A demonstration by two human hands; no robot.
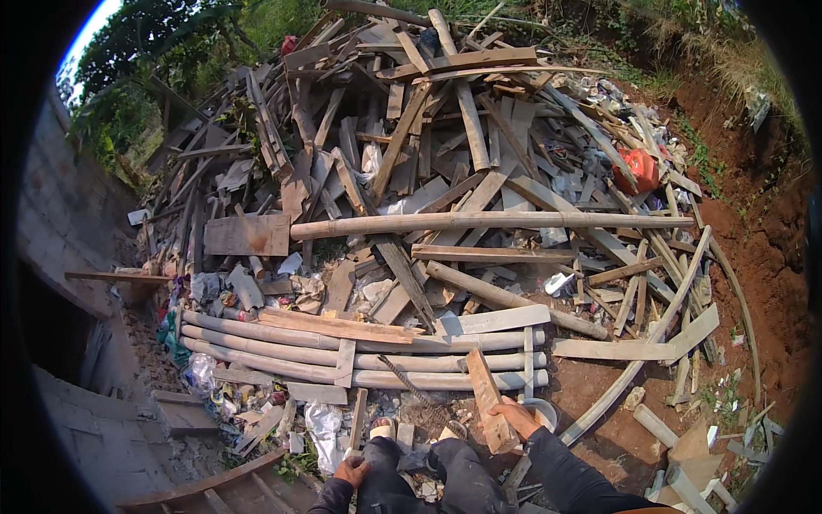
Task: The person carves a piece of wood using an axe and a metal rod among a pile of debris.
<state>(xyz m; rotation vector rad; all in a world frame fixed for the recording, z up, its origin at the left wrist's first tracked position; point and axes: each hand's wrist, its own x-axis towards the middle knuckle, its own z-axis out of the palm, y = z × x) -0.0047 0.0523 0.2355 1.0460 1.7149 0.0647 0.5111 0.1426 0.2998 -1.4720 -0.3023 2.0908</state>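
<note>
My right hand (517, 418) grips the right edge of a short wooden plank (488, 396), which stands tilted in front of my right leg. A whitish bucket (545, 411) shows partly behind this hand. Low by my left leg, my left hand (352, 470) has its fingers curled. A narrow wooden strip (358, 415) extends just beyond that hand; whether the fingers hold it is unclear. Past my sandalled feet, several pale bamboo poles (428, 361) lie side by side with short boards across them. A dark rope (402, 381) hangs over the poles.
A tall heap of scrap boards (411, 154) rises ahead, crossed by a long bamboo pole (488, 221). A red container (636, 170) sits in it at right. A grey block wall (68, 227) borders the left, a red earth bank (745, 180) the right. Plastic litter (324, 433) surrounds my feet.
</note>
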